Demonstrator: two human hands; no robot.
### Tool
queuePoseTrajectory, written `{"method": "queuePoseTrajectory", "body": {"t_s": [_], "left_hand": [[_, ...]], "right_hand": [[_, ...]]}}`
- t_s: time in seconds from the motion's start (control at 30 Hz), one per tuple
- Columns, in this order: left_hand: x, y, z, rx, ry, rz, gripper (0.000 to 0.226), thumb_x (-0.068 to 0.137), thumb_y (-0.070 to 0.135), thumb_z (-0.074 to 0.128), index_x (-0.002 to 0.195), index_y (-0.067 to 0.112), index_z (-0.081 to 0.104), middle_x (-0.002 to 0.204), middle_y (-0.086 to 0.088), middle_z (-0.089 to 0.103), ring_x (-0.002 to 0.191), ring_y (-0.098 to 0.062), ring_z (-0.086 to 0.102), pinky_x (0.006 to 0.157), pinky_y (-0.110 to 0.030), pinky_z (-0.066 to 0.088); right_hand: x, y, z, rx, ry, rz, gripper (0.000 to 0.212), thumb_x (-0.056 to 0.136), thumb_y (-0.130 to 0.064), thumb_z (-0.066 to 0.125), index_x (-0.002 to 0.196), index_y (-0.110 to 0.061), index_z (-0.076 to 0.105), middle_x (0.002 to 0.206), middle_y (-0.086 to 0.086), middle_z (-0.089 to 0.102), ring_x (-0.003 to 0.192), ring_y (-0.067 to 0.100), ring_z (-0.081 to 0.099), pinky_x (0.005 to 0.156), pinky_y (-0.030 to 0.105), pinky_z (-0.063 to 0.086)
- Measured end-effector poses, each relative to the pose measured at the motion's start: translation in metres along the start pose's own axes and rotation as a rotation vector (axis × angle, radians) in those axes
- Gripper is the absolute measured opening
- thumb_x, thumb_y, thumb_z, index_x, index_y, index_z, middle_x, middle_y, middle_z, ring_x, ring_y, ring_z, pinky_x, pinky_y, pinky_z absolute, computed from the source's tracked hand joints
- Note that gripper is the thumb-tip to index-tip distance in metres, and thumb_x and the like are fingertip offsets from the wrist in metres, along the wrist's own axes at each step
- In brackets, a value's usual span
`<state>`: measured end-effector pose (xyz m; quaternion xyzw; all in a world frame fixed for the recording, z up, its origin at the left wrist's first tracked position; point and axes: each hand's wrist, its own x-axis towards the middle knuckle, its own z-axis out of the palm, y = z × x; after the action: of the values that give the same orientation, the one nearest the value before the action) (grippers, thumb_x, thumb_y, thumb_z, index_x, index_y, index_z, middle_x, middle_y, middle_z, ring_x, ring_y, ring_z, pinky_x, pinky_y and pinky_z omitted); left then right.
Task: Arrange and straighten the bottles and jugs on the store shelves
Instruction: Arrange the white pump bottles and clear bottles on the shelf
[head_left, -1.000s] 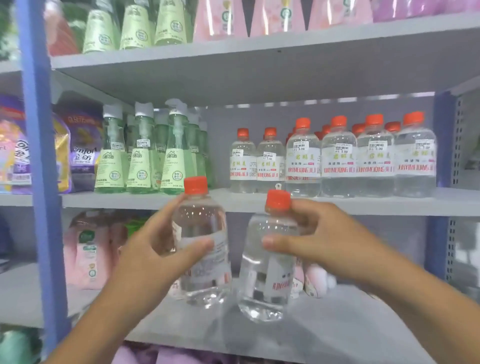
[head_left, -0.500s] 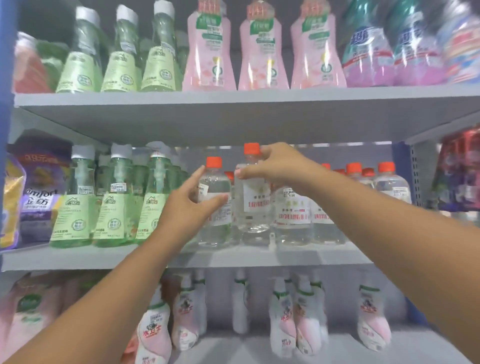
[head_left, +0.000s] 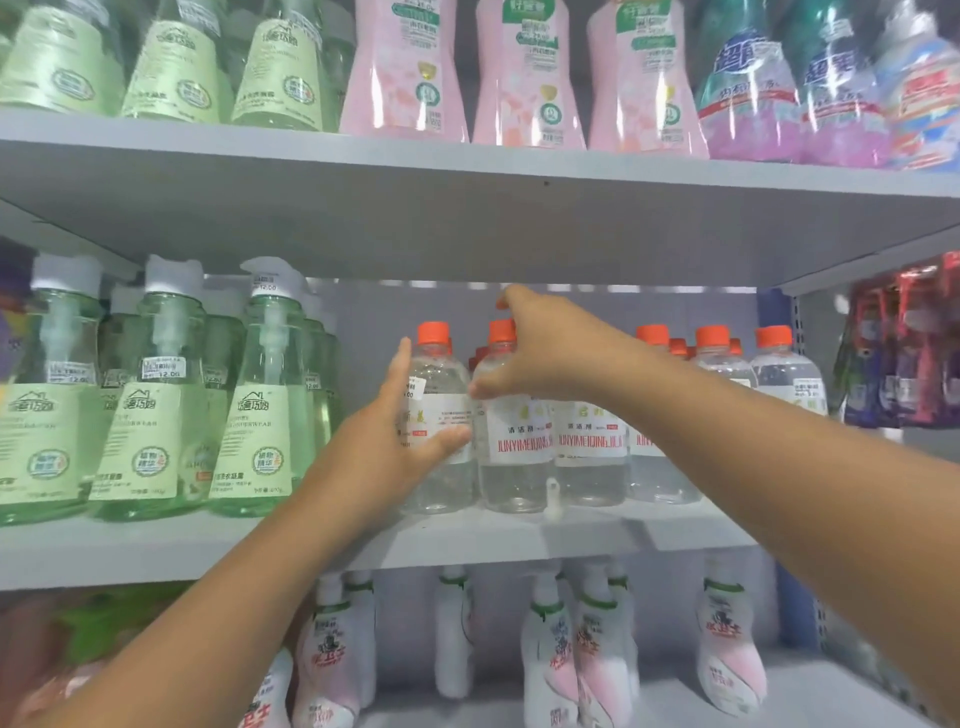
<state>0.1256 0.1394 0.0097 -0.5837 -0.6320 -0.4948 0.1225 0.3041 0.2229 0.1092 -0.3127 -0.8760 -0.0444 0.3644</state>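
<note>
Two clear bottles with orange caps stand side by side on the middle shelf (head_left: 467, 538). My left hand (head_left: 387, 447) lies against the left side of the left bottle (head_left: 441, 376), its fingers straight up along the bottle and its thumb across the white label. My right hand (head_left: 550, 353) reaches over the second bottle (head_left: 514, 460), with the thumb on its shoulder and the fingers curled round its neck and cap. More bottles of the same kind (head_left: 724, 366) stand in a row to the right, partly hidden by my right forearm.
Green pump bottles (head_left: 156, 415) fill the left of the middle shelf, close to the left clear bottle. Pink bottles (head_left: 405, 78) and blue-purple bags (head_left: 753, 93) stand on the shelf above. White and pink bottles (head_left: 592, 649) stand below. Red packets (head_left: 904, 353) hang at the far right.
Both bottles were lifted from the lower level up to the middle shelf and now stand on it. My left fingers have straightened along their bottle. The view has moved closer.
</note>
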Motion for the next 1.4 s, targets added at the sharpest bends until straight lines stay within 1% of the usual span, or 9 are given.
{"method": "queuePoseTrajectory", "body": {"t_s": [0.1, 0.23, 0.3, 0.47, 0.6, 0.73, 0.97, 1.17, 1.4], "left_hand": [[-0.006, -0.009, -0.002, 0.031, -0.079, 0.009, 0.107, 0.087, 0.059, 0.070, 0.150, 0.065, -0.016, 0.104, 0.040, 0.060, 0.094, 0.004, 0.068, 0.087, -0.034, 0.056], [-0.008, -0.019, -0.007, -0.056, -0.129, -0.008, 0.067, 0.084, 0.048, 0.077, 0.142, 0.057, 0.044, 0.117, 0.029, 0.070, 0.092, 0.011, 0.070, 0.096, -0.038, 0.058], [-0.007, -0.019, -0.007, -0.099, -0.118, -0.051, 0.057, 0.083, 0.043, 0.082, 0.131, 0.052, 0.055, 0.111, 0.024, 0.072, 0.086, 0.009, 0.071, 0.092, -0.037, 0.059], [-0.004, -0.021, -0.005, -0.224, -0.124, -0.154, 0.051, 0.080, 0.037, 0.087, 0.120, 0.051, 0.059, 0.105, 0.022, 0.075, 0.086, 0.010, 0.071, 0.077, -0.026, 0.058], [-0.005, -0.020, -0.005, -0.185, -0.098, -0.172, 0.057, 0.074, 0.046, 0.089, 0.123, 0.045, 0.061, 0.104, 0.019, 0.075, 0.082, 0.008, 0.072, 0.066, -0.016, 0.054], [-0.007, -0.016, -0.001, -0.108, -0.040, -0.172, 0.056, 0.066, 0.054, 0.090, 0.113, 0.045, 0.062, 0.101, 0.016, 0.073, 0.073, 0.003, 0.071, 0.076, -0.036, 0.062], [-0.008, -0.013, -0.006, -0.158, -0.090, -0.195, 0.073, 0.049, 0.067, 0.085, 0.113, 0.048, 0.057, 0.108, 0.014, 0.073, 0.083, 0.005, 0.072, 0.070, -0.030, 0.062], [-0.006, -0.017, -0.008, -0.199, -0.135, -0.227, 0.052, 0.070, 0.059, 0.085, 0.113, 0.051, 0.058, 0.111, 0.020, 0.072, 0.090, 0.014, 0.067, 0.093, -0.041, 0.059], [-0.005, -0.018, -0.008, -0.225, -0.151, -0.240, 0.071, 0.054, 0.071, 0.085, 0.117, 0.049, 0.059, 0.106, 0.026, 0.075, 0.095, 0.004, 0.072, 0.095, -0.044, 0.058]], "right_hand": [[0.004, 0.006, -0.003, -0.151, -0.025, -0.005, 0.066, 0.069, -0.068, 0.081, 0.113, -0.026, 0.056, 0.106, -0.012, 0.059, 0.086, 0.009, 0.057, 0.069, 0.035, 0.049], [0.009, 0.013, -0.003, -0.307, -0.045, -0.068, 0.065, 0.071, -0.081, 0.070, 0.102, -0.026, 0.055, 0.095, -0.009, 0.057, 0.086, 0.013, 0.054, 0.069, 0.036, 0.049], [0.012, 0.015, -0.009, -0.295, -0.094, -0.103, 0.063, 0.075, -0.084, 0.062, 0.103, -0.028, 0.056, 0.096, -0.010, 0.059, 0.085, 0.010, 0.056, 0.069, 0.035, 0.048], [0.025, 0.029, -0.038, -0.144, -0.209, -0.117, 0.033, 0.100, -0.058, 0.053, 0.122, -0.039, 0.068, 0.101, -0.015, 0.071, 0.092, 0.009, 0.068, 0.076, 0.035, 0.057], [0.031, 0.037, -0.036, -0.085, -0.217, -0.098, 0.011, 0.096, -0.055, 0.063, 0.099, -0.046, 0.069, 0.097, -0.014, 0.076, 0.094, 0.019, 0.073, 0.086, 0.055, 0.061], [0.036, 0.036, -0.029, -0.125, -0.176, -0.089, 0.025, 0.095, -0.057, 0.063, 0.097, -0.035, 0.073, 0.100, -0.001, 0.077, 0.095, 0.028, 0.073, 0.086, 0.049, 0.061], [0.033, 0.039, -0.021, -0.085, -0.132, -0.091, 0.036, 0.096, -0.056, 0.063, 0.112, -0.025, 0.073, 0.095, -0.007, 0.073, 0.080, 0.009, 0.064, 0.057, 0.025, 0.043], [0.019, 0.074, -0.045, 0.065, -0.019, -0.097, 0.036, 0.100, -0.046, 0.061, 0.132, -0.030, 0.065, 0.122, -0.009, 0.069, 0.103, 0.015, 0.066, 0.078, 0.028, 0.045], [0.019, 0.104, -0.049, 0.041, -0.152, -0.063, 0.021, 0.097, -0.047, 0.067, 0.113, -0.034, 0.074, 0.075, -0.022, 0.074, 0.069, -0.003, 0.070, 0.066, 0.022, 0.047]]}}
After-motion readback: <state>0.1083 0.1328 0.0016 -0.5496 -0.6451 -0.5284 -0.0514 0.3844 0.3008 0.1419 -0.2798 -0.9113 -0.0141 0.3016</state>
